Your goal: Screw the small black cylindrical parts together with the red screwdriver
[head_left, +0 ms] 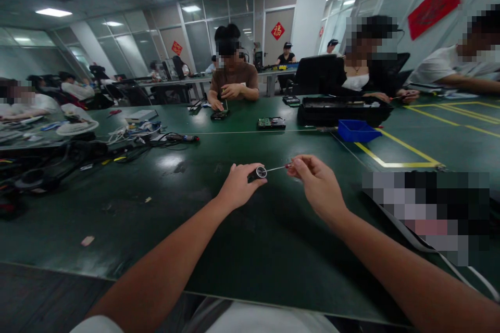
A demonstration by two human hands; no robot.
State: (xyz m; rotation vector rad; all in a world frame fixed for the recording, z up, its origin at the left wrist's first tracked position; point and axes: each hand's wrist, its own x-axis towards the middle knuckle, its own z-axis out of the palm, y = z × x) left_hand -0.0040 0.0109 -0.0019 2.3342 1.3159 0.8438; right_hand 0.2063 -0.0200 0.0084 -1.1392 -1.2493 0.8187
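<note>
My left hand [239, 186] is closed round a small dark cylindrical part [261, 171] with a pale round rim. Its open-looking end faces right, and most of its body is hidden by my fingers. In my right hand [315, 179] is a screwdriver [276, 168], pinched by its reddish handle. The thin metal shaft points left, and its tip meets the rim of the round part. Both hands are held above the green table [234, 250], over its middle.
Cables and a cable lead [183, 138] lie at the left, near a white box [141, 116]. Ahead is a circuit-board device [271, 123]. A blue bin [358, 130] and a black tray [346, 111] stand right of it. A co-worker [234, 70] sits opposite; a blurred-out item [425, 213] lies at right.
</note>
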